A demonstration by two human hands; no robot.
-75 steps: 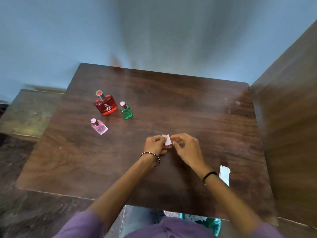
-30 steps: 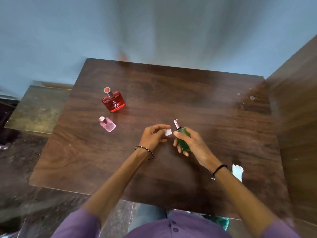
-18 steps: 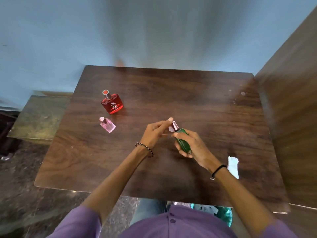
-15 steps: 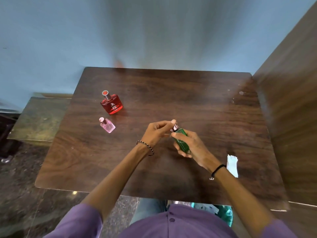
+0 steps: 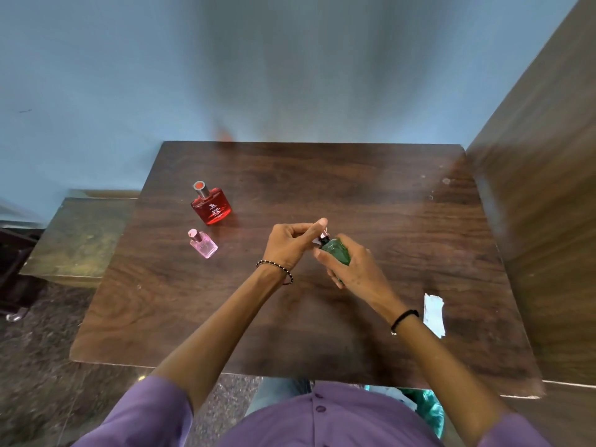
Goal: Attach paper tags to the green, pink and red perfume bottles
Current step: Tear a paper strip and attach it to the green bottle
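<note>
We log a white paper strip (image 5: 434, 314) on the table (image 5: 403, 195) beside the right wrist. Right hand (image 5: 358, 269) grips the green bottle (image 5: 337, 251), tilted, above the tabletop. Left hand (image 5: 288, 241) pinches a small paper tag (image 5: 316, 241) at its neck; hands touching. Beyond, far left: pink bottle (image 5: 203, 244), then red bottle (image 5: 211, 204), both upright.
</note>
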